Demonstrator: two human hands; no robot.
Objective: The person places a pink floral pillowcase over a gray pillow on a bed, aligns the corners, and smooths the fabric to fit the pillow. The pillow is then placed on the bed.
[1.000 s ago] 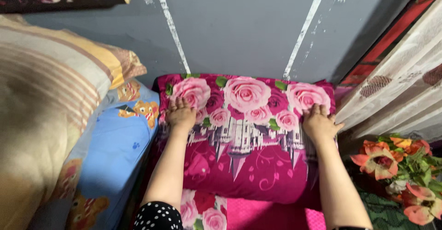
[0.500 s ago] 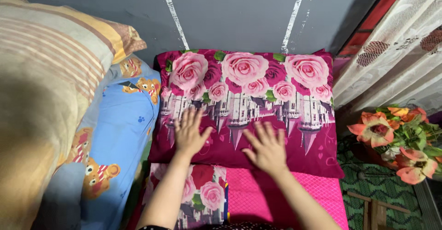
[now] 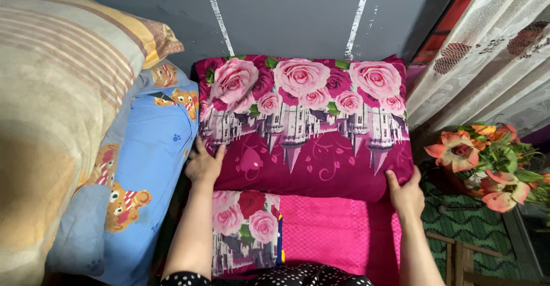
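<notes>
A magenta pillow (image 3: 303, 125) printed with pink roses and castles lies flat against a grey wall. My left hand (image 3: 203, 163) grips its near left corner. My right hand (image 3: 405, 191) holds its near right corner, thumb on top. Below the pillow a bright pink textured sheet (image 3: 332, 229) covers the bed, with a matching rose-print cloth (image 3: 243, 223) folded beside it.
A blue pillow with cartoon bears (image 3: 143, 166) lies at the left, a striped beige pillow (image 3: 51, 91) stacked over it. Artificial orange flowers (image 3: 487, 160) stand at the right under a lace curtain (image 3: 492, 51). A green mat (image 3: 475, 229) lies beyond the bed edge.
Both hands were flat on the middle of the pillow half a second ago; now they have spread apart to its near corners and taken hold.
</notes>
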